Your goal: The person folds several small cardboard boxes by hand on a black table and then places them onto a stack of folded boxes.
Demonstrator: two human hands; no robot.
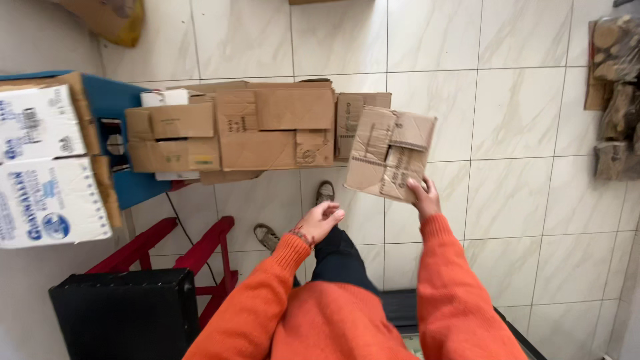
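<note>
The right hand (424, 197) has its grip closed on the lower edge of a folded cardboard box (389, 153), fingers wrapped on the near corner. The box is held up clear of the floor, tilted, with its creased flaps facing the camera; nothing else touches it. It sits just beside the right end of a stack of flattened cartons (260, 129), overlapping the outermost one in view; whether they touch cannot be told.

The left hand (319, 221) is empty, its grip open, palm turned up and fingers loosely curled, held near the box but apart from it. Both arms wear orange sleeves (448, 280).

The stack of flattened cartons rests on a blue bench (119, 100) to the left. Two white printed boxes (47, 167) sit on the far left. Below them stand a red frame (193, 253) and a black case (123, 312). The floor (520, 133) is pale marbled tile. The person's shoes (267, 235) show below the hands. Bundles wrapped in clear film (617, 93) lie at the right edge.
</note>
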